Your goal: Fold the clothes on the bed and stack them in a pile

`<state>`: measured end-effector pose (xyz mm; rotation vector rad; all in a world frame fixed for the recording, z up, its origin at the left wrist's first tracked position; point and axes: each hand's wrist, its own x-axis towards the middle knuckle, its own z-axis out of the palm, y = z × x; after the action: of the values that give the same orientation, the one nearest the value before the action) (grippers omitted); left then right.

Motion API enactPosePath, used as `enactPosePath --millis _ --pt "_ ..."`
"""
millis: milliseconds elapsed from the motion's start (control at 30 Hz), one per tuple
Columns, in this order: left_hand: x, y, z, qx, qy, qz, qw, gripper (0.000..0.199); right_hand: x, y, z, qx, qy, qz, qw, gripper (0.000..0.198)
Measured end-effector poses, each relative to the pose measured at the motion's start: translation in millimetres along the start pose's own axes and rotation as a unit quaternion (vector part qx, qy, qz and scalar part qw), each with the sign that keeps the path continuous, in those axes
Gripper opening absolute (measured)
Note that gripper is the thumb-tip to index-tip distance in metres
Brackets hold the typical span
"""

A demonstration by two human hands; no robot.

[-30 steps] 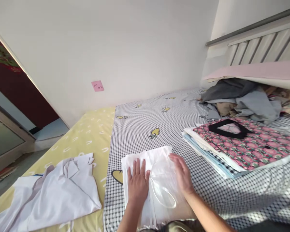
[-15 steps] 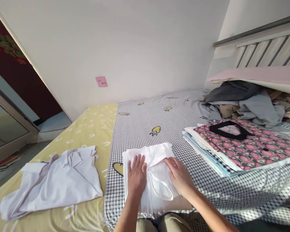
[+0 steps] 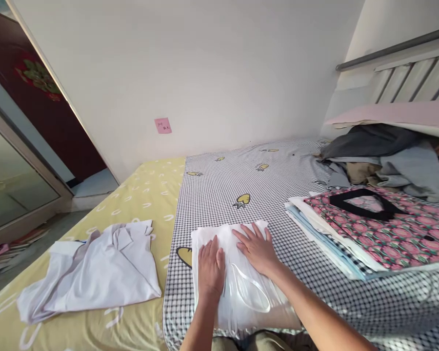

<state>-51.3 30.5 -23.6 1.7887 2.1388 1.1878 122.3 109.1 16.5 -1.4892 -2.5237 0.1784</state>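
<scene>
In front of me on the checked sheet lies a folded white garment (image 3: 247,312) of thin, sheer cloth, with a loop of white ribbon (image 3: 254,308) on top. My left hand (image 3: 211,268) rests flat on its left side, fingers stretched out and pointing away from me. On the upper right part lies my right hand (image 3: 256,249), palm down with the fingers spread. Neither hand grips anything. Off to the left, a white collared shirt (image 3: 106,270) lies loosely folded on the yellow sheet.
At the right is a stack of folded clothes topped by a pink floral garment (image 3: 398,243) with a black neckline. Behind it sits a heap of grey and brown clothes (image 3: 366,146) under a pink board or pad (image 3: 395,114). A pink note (image 3: 163,125) is on the wall.
My right hand has gone from holding the garment's upper right edge to lying spread on it, and the top now looks flatter. The left hand stays on the left side. The view has shifted slightly left.
</scene>
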Motion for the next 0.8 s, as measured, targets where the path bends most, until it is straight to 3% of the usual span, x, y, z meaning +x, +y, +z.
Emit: enactPosePath --millis 133,300,433,533,667,800 --pt "-1 -1 1 -0.012 0.037 -0.031 0.999 0.055 11 0 8 -0.005 0.009 0.011 1.0 0.05" --pt "0 9 -3 0.056 -0.001 0.039 0.998 0.048 6 -9 4 -0.002 0.06 0.024 0.998 0.049" --pt "0 12 -4 0.14 -0.022 0.06 0.988 0.049 -4 -20 0 0.002 0.126 -0.032 0.992 0.047" --pt "2 12 -5 0.189 -0.036 0.068 0.979 0.051 -6 -20 7 0.019 0.089 -0.061 0.994 0.046" --pt "3 12 -4 0.216 -0.043 0.073 0.973 0.053 -1 -12 16 0.047 0.003 -0.024 0.999 0.052" --pt "4 13 -4 0.226 -0.045 0.075 0.97 0.055 10 4 15 0.036 0.009 -0.023 0.999 0.055"
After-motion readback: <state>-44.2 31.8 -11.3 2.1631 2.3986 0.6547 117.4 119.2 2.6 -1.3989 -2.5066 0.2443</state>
